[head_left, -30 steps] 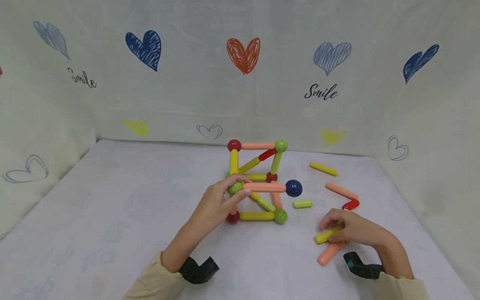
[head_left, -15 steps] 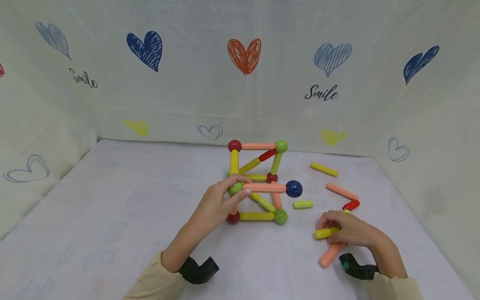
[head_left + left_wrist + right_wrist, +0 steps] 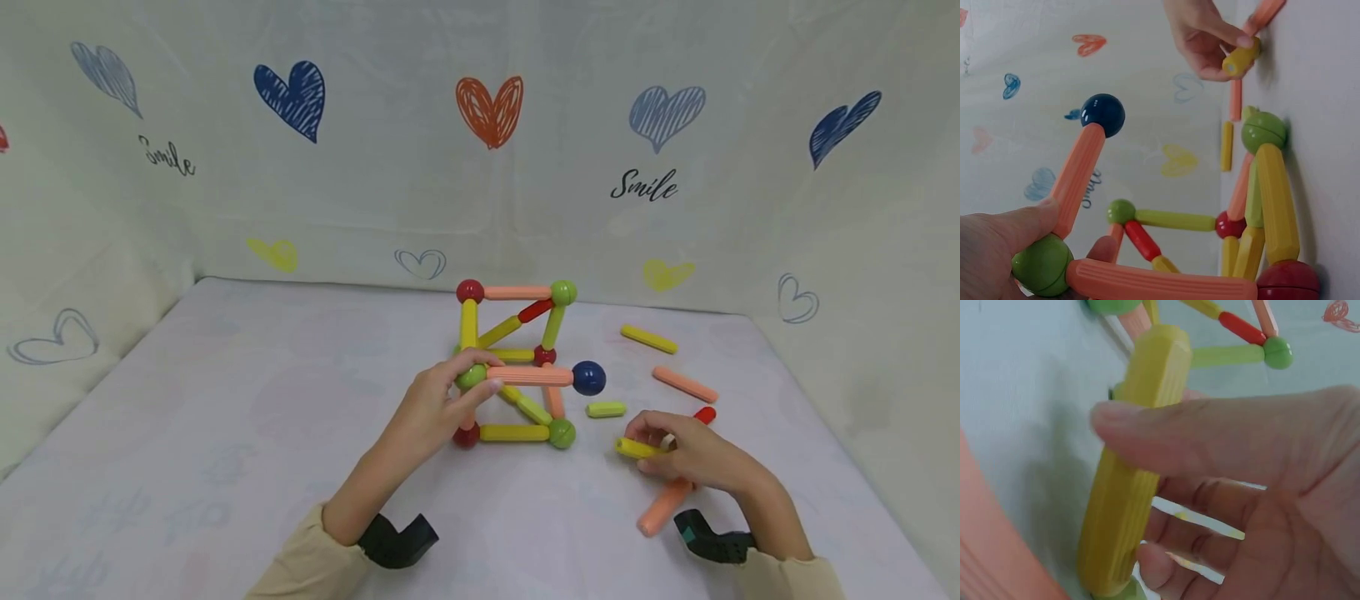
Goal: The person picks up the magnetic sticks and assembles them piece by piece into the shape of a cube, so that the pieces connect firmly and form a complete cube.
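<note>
1. Yellow rod [image 3: 636, 448] is in the right hand [image 3: 693, 450], low over the near right part of the table [image 3: 225, 433]. Whether it touches the table, one cannot tell.
2. Right hand grasps this rod: the thumb lies across one side, and the curled fingers stand on the other side. One end of the rod points towards the frame [image 3: 513, 432].
3. Left hand [image 3: 438, 404] pinches the green ball [image 3: 472, 377] between thumb and finger. This ball is a corner of the frame, and a pink upright goes from it down to a red ball [image 3: 466, 436].
4. From the green ball also extends the pink rod [image 3: 530, 376], nearly level in the head view, and at its other end sits the blue ball [image 3: 588, 377].
5. Frame stands on the table, made from red and green balls with pink, yellow, light green and red rods between them.
6. Just beside the frame lies the short green rod [image 3: 606, 409].
7. Near pink rod [image 3: 662, 512] is partly hidden by the right hand. Beyond this hand lie the red rod [image 3: 705, 415], the far pink rod [image 3: 685, 384] and the second yellow rod [image 3: 649, 339].
8. Behind the table hangs a pale sheet [image 3: 375, 192] with coloured hearts and the word "Smile".
</note>
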Demonstrator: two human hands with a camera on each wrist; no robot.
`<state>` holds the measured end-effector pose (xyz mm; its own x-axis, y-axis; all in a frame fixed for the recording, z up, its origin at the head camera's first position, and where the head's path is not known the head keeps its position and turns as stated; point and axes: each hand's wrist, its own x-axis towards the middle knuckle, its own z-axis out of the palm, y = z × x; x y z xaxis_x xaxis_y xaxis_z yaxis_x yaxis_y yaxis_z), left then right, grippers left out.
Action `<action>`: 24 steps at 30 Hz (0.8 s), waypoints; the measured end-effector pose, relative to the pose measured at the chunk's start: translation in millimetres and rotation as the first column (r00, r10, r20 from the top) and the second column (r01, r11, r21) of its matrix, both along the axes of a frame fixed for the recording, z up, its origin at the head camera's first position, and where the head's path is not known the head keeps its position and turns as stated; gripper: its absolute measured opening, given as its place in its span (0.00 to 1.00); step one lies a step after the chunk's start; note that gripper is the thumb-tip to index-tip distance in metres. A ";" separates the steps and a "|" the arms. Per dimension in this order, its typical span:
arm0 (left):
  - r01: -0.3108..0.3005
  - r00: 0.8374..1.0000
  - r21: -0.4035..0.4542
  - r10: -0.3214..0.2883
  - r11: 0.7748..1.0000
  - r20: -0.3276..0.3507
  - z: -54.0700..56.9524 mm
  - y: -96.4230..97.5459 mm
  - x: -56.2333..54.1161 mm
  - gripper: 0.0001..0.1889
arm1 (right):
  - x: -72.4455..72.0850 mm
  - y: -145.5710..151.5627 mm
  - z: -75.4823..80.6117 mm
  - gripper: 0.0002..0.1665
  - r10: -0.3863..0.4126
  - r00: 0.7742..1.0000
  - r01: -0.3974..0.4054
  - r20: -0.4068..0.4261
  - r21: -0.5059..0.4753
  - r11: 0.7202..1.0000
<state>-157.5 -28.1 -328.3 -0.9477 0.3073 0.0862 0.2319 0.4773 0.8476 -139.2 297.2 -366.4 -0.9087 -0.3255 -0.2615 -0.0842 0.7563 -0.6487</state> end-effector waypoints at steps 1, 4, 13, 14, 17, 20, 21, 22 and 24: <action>0.001 1.000 0.001 -0.001 1.000 -0.001 -0.1 0.0 -0.1 0.14 | -0.3 -2.2 1.0 0.15 -0.005 1.000 0.005 -0.022 -0.002 1.000; 0.001 1.000 0.001 -0.001 1.000 0.005 0.2 0.1 -0.1 0.14 | -0.3 -10.3 4.6 0.16 -0.026 0.996 0.025 -0.088 -0.013 1.000; -0.003 1.000 -0.009 0.003 1.000 0.001 0.5 0.6 -0.7 0.15 | 4.3 -38.6 12.9 0.18 -0.087 0.974 0.064 -0.210 -0.112 0.992; -0.003 1.000 -0.008 0.003 1.000 0.001 0.4 0.5 -0.7 0.15 | 4.4 -41.7 12.5 0.18 -0.102 0.973 0.074 -0.209 -0.135 0.988; -0.003 1.000 -0.007 0.003 1.000 0.004 0.0 0.4 -1.0 0.15 | 4.5 -51.0 11.0 0.19 -0.138 0.969 0.093 -0.206 -0.216 0.972; -0.003 1.000 -0.004 0.003 1.000 0.005 0.0 0.2 -0.8 0.15 | 4.4 -59.2 9.2 0.22 -0.165 0.959 0.103 -0.229 -0.263 0.959; -0.002 1.000 -0.002 0.002 1.000 0.007 0.1 0.1 -0.7 0.15 | 4.4 -61.7 8.7 0.23 -0.173 0.956 0.106 -0.237 -0.271 0.957; -0.002 1.000 0.000 0.002 1.000 0.007 0.2 0.0 -0.7 0.15 | 4.5 -63.9 8.2 0.23 -0.179 0.953 0.109 -0.245 -0.276 0.955; -0.003 1.000 0.002 0.003 1.000 0.008 0.1 -0.2 -0.6 0.15 | 5.0 -67.7 7.4 0.24 -0.192 0.945 0.115 -0.264 -0.282 0.952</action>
<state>-158.1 -28.3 -328.3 -0.9493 0.3042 0.0793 0.2237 0.4765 0.8502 -134.2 229.5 -359.0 -0.9762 -0.1971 0.0909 -0.1913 0.5831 -0.7896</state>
